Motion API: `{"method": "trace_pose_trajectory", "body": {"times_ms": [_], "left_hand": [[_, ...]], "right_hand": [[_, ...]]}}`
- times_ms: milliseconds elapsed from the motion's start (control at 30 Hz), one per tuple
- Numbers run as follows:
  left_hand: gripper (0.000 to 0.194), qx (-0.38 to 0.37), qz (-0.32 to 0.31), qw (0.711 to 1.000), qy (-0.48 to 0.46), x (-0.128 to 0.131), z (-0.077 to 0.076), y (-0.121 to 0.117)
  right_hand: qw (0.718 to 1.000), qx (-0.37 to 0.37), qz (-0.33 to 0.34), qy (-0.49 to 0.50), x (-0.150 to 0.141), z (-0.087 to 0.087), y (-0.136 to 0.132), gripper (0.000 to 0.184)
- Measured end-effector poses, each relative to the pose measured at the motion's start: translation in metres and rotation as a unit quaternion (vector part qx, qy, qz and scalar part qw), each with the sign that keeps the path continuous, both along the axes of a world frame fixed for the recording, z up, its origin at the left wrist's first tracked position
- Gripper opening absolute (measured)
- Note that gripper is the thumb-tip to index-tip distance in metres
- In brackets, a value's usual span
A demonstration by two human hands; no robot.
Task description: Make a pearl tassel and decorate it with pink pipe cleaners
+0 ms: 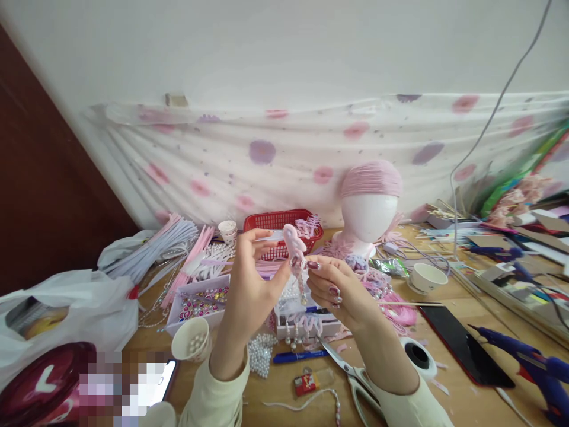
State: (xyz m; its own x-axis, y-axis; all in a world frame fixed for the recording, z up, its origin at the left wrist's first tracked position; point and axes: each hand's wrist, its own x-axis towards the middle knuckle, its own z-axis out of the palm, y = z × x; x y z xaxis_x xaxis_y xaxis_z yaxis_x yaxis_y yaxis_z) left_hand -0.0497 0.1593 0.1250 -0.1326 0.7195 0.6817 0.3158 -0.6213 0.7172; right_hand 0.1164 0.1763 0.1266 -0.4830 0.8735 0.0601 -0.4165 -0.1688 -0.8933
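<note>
A pale pink, fuzzy pipe-cleaner ornament [293, 239] with looped shapes is held up above the middle of the table. Small beads or pearls dangle under it, too fine to make out fully. My left hand [253, 281] grips the ornament's lower part at the thumb, its upper fingers raised behind. From the other side my right hand [335, 287] pinches the ornament's edge between thumb and forefinger, the other fingers curled. Below both hands stands a white box [284, 327] with pearl strands and fuzzy loops hanging over its front.
A foam head [371, 216] wrapped in pink yarn stands behind, beside a red basket [278, 218]. Scissors [351, 370], a blue pen [300, 356], a paper cup [191, 339] of beads and a bead tray [175, 317] lie near. A glue gun [528, 362] lies right, past a dark phone [466, 344].
</note>
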Motion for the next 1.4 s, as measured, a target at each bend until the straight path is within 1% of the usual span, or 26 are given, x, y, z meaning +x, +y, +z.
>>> {"method": "trace_pose_trajectory", "body": {"times_ms": [33,67,133,167,233,333,467,600,767,933,1000,1100,1167,1267,1400], "left_hand": [[0.038,0.043,0.036,0.998,0.01,0.002,0.001,-0.002],[0.033,0.089,0.057,0.994,0.032,0.004,0.002,-0.005],[0.024,0.174,0.065,0.978,0.094,0.006,0.007,-0.011],[0.022,0.201,0.064,0.969,0.127,0.007,0.01,-0.014],[0.018,0.219,0.067,0.956,0.182,0.008,0.014,-0.018],[0.016,0.209,0.078,0.95,0.218,0.01,0.014,-0.016],[0.012,0.205,0.078,0.954,0.205,0.01,0.01,-0.008],[0.012,0.209,0.073,0.951,0.215,0.011,0.008,-0.007],[0.013,0.212,0.089,0.944,0.237,0.012,0.01,-0.01],[0.017,0.197,0.11,0.926,0.302,0.011,0.01,-0.009],[0.017,0.176,0.104,0.931,0.302,0.01,0.01,-0.009],[0.017,0.141,0.078,0.95,0.269,0.008,0.011,-0.01],[0.016,0.135,0.065,0.957,0.249,0.008,0.012,-0.012],[0.014,0.155,0.07,0.956,0.239,0.01,0.011,-0.013],[0.016,0.168,0.09,0.945,0.265,0.013,0.008,-0.011]], "right_hand": [[1.0,-0.003,-0.012,0.006,-0.001,0.001,0.0,0.034],[1.0,-0.006,-0.021,0.011,-0.002,0.001,-0.001,0.038],[0.999,-0.013,-0.037,0.015,-0.003,0.002,-0.002,0.041],[0.999,-0.015,-0.043,0.012,-0.004,0.003,-0.003,0.039],[0.998,-0.011,-0.056,0.003,-0.005,0.004,-0.005,0.033],[0.997,0.002,-0.076,-0.011,-0.004,0.006,-0.007,0.03],[0.995,0.013,-0.102,-0.019,-0.003,0.006,-0.01,0.034],[0.989,0.028,-0.141,-0.036,-0.001,0.003,-0.011,0.032],[0.972,0.075,-0.202,-0.089,-0.002,0.003,-0.016,0.027],[0.951,0.104,-0.269,-0.112,-0.01,0.005,-0.022,0.016],[0.945,0.106,-0.288,-0.113,-0.013,0.005,-0.022,0.015],[0.945,0.1,-0.291,-0.11,-0.013,0.005,-0.022,0.015],[0.948,0.097,-0.285,-0.103,-0.012,0.006,-0.022,0.017],[0.95,0.104,-0.279,-0.094,-0.012,0.007,-0.022,0.017],[0.944,0.124,-0.288,-0.101,-0.013,0.005,-0.023,0.014]]}}
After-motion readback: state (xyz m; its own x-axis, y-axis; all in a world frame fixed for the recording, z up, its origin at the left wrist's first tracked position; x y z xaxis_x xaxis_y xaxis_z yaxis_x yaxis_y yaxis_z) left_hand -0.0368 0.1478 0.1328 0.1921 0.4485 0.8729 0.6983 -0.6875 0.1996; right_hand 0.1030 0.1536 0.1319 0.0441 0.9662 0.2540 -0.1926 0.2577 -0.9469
